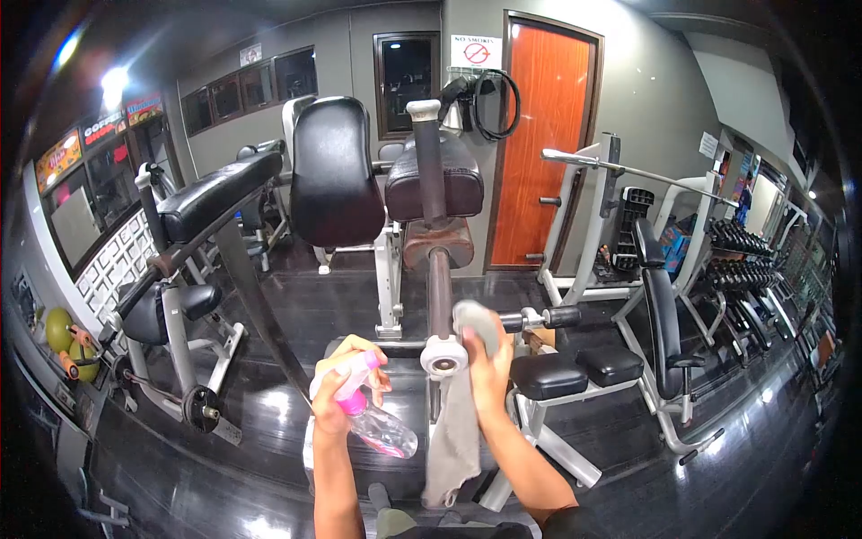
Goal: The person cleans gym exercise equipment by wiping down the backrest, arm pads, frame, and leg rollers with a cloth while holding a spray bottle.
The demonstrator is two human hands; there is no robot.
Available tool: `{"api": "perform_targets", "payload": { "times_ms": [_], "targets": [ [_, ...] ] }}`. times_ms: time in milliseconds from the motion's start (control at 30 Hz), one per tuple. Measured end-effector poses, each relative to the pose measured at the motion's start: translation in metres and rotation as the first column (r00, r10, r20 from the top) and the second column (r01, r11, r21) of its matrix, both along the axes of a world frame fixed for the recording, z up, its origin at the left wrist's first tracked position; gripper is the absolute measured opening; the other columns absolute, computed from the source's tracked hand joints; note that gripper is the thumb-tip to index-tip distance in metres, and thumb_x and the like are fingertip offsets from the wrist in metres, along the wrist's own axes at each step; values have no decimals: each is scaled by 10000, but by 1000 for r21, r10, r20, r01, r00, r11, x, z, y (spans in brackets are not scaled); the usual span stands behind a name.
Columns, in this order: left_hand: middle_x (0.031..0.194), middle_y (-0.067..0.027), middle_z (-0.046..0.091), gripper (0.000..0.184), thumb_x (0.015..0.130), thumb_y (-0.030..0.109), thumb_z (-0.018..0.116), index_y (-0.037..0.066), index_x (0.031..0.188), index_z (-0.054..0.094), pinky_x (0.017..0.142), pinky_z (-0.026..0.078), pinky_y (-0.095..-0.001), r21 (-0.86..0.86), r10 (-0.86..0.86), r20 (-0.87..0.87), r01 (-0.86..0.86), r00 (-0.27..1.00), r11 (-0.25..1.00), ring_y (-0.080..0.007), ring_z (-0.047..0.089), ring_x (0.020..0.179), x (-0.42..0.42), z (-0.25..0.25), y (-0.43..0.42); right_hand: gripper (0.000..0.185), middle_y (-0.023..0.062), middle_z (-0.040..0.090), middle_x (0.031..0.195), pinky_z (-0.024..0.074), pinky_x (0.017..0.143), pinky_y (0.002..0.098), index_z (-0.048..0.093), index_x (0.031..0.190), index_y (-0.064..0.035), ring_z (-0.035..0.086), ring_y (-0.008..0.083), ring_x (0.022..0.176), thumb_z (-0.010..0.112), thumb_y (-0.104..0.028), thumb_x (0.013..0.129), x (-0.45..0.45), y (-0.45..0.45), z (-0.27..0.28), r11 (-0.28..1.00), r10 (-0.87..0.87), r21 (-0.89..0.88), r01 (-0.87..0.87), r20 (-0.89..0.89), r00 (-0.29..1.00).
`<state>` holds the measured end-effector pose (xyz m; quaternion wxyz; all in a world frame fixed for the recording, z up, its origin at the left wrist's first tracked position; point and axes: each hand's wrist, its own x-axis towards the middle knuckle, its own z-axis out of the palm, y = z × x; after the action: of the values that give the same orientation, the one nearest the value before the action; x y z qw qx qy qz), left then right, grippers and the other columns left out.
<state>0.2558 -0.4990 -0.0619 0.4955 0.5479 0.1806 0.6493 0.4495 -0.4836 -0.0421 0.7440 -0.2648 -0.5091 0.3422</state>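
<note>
My left hand [346, 382] is wrapped round the neck of a clear spray bottle [386, 429] with a pink and white spray head, which tilts down to the right. In my right hand [489, 368] is a grey cloth [453, 445], bunched at the top against the dark machine bar [440, 292] and hanging down below it. The bar's round white end cap [444, 357] faces me, between my two hands. Beyond the bar is a brown padded block [437, 242].
Black padded seats [549, 375] stand at the right, near my forearm. A black backrest [334, 171] and a slanted arm pad [220, 193] rise ahead and left. Further off are a barbell [628, 168], a dumbbell rack [750, 274] and an orange door [543, 144].
</note>
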Motion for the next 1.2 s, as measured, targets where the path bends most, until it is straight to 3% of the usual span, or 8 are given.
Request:
{"api": "perform_targets", "payload": {
  "times_ms": [33, 200, 300, 467, 667, 867, 1000, 1200],
  "targets": [
    [920, -201, 587, 576, 863, 406, 516, -157, 938, 613, 597, 540, -338, 7, -7, -2, 7, 1000, 1000, -252, 616, 575, 1, 0, -1, 248, 48, 634, 1020, 430, 919, 278, 632, 1099, 20, 581, 124, 999, 655, -96, 881, 3, 3, 6, 979, 73, -188, -78, -31, 997],
    [900, -215, 566, 608, 860, 459, 502, -133, 765, 605, 517, 510, -310, 16, 46, 11, -46, 999, 999, -251, 603, 543, 8, 3, -2, 294, 66, 655, 1011, 450, 885, 278, 648, 1101, 19, 600, 134, 962, 695, -71, 825, 26, -12, 13, 989, 115, -102, -104, 101, 988],
    [903, -215, 566, 602, 855, 449, 506, -137, 765, 606, 518, 508, -318, 19, -3, -6, 3, 1000, 1000, -255, 605, 547, 8, 3, 1, 443, 129, 637, 978, 487, 803, 309, 699, 1033, -24, 631, 241, 888, 711, 7, 592, 41, -20, 2, 904, -291, 406, 132, 361, 886],
    [886, -204, 571, 591, 834, 440, 518, -142, 784, 607, 527, 506, -305, -29, -53, 13, 53, 999, 998, -241, 593, 528, 11, 6, 10, 536, 75, 624, 960, 512, 697, 306, 734, 1051, -120, 636, 214, 823, 786, -24, 526, 28, -36, 24, 790, -543, 536, 299, 383, 747],
    [858, -186, 592, 579, 854, 408, 540, -157, 967, 589, 629, 536, -323, 11, -225, -2, 225, 974, 974, -211, 589, 535, 4, 10, 32, 575, 30, 608, 1018, 527, 600, 304, 755, 1039, -240, 662, 198, 781, 754, -57, 494, 10, -75, 80, 767, -632, 570, 294, 751, 193],
    [852, -172, 595, 564, 856, 398, 546, -155, 954, 598, 609, 529, -314, 8, -353, 14, 353, 936, 936, -207, 588, 533, 6, 12, 51, 489, -20, 542, 923, 430, 479, 220, 770, 973, -317, 516, 119, 595, 823, -156, 514, 46, -65, 30, 639, -769, 762, 108, 629, 113],
    [870, -179, 594, 579, 857, 404, 562, -165, 959, 600, 611, 528, -312, -25, -445, 20, 445, 895, 895, -209, 593, 539, 8, 12, 61, 416, 2, 581, 907, 457, 489, 236, 780, 962, -291, 548, 129, 580, 809, -112, 588, 49, -55, 7, 511, -855, 817, 266, 452, 253],
    [836, -173, 593, 546, 827, 397, 518, -135, 903, 618, 534, 526, -327, -32, -458, -11, 457, 889, 889, -218, 596, 531, 10, 12, 67, 356, 110, 626, 973, 522, 712, 305, 745, 954, -72, 642, 205, 801, 723, 29, 614, 6, -64, 25, 592, -805, 504, 629, 397, 440]
  ]
}}
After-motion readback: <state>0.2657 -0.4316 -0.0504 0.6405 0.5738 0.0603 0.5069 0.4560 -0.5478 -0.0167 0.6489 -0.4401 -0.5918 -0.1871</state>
